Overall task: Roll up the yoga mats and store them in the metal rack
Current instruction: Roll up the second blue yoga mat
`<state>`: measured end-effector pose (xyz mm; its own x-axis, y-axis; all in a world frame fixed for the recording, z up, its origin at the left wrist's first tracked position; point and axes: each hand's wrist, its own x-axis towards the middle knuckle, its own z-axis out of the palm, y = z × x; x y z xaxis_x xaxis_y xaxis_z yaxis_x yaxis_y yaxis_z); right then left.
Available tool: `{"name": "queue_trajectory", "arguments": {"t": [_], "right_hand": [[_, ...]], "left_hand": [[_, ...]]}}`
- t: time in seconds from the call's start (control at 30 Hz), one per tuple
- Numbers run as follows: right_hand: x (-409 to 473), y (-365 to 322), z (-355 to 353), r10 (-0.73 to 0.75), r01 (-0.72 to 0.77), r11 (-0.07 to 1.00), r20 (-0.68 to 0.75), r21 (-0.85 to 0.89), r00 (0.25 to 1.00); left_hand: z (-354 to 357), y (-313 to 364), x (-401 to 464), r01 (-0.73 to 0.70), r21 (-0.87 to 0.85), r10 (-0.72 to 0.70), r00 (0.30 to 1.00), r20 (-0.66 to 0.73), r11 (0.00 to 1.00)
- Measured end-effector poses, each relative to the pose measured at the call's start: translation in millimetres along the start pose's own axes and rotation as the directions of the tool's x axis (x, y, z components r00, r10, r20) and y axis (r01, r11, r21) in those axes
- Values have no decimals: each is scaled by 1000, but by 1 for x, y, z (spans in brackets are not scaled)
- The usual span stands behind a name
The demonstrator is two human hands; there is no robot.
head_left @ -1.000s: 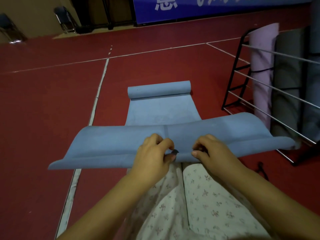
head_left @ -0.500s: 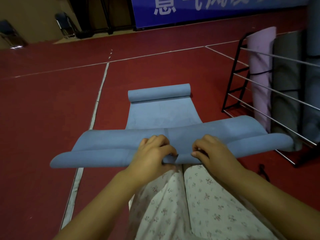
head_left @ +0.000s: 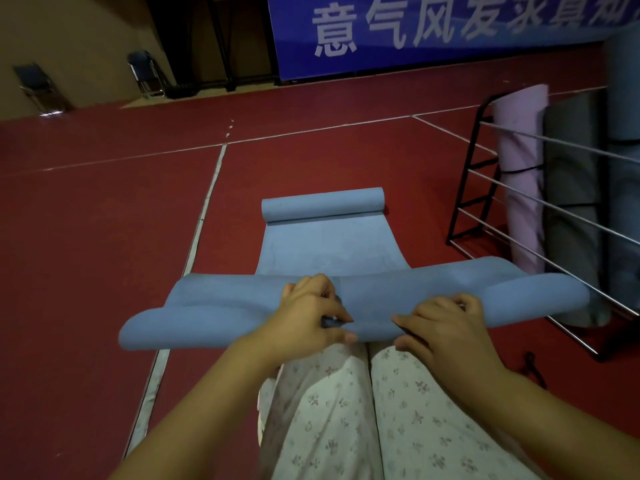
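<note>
beside the metal rack (head_left: 540,202), both hands curl the blue mat's (head_left: 433,289) near edge.

Metal rack (head_left: 540,216) and banner (head_left: 433,29) cut off at right edge; chairs (head_left: 38,86) blurred.

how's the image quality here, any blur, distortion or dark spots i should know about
Head view: dim, flat indoor light with no glare; the far wall corner and folding chairs are dark and soft. Wide-angle bending curves the floor lines and tilts the metal rack at the right edge. The blue mat and both hands, left and right, are fairly sharp; the banner text is slightly smeared.
</note>
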<state>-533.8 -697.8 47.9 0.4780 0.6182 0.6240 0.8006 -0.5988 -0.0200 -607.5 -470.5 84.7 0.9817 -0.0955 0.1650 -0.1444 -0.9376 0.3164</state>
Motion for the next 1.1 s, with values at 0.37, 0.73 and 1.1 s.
{"name": "queue_trajectory", "arguments": {"t": [0.37, 0.73, 1.1], "right_hand": [[14, 3, 0, 125, -143, 976, 114, 164, 986], [-11, -6, 22, 208, -203, 978, -97, 59, 973], [27, 26, -1, 234, -354, 866, 340, 353, 911]], "left_hand": [[-3, 3, -9, -123, 238, 163, 974, -155, 964], [3, 8, -20, 41, 241, 9, 979, -203, 970], [-10, -7, -9, 163, -8, -162, 976, -146, 987]]}}
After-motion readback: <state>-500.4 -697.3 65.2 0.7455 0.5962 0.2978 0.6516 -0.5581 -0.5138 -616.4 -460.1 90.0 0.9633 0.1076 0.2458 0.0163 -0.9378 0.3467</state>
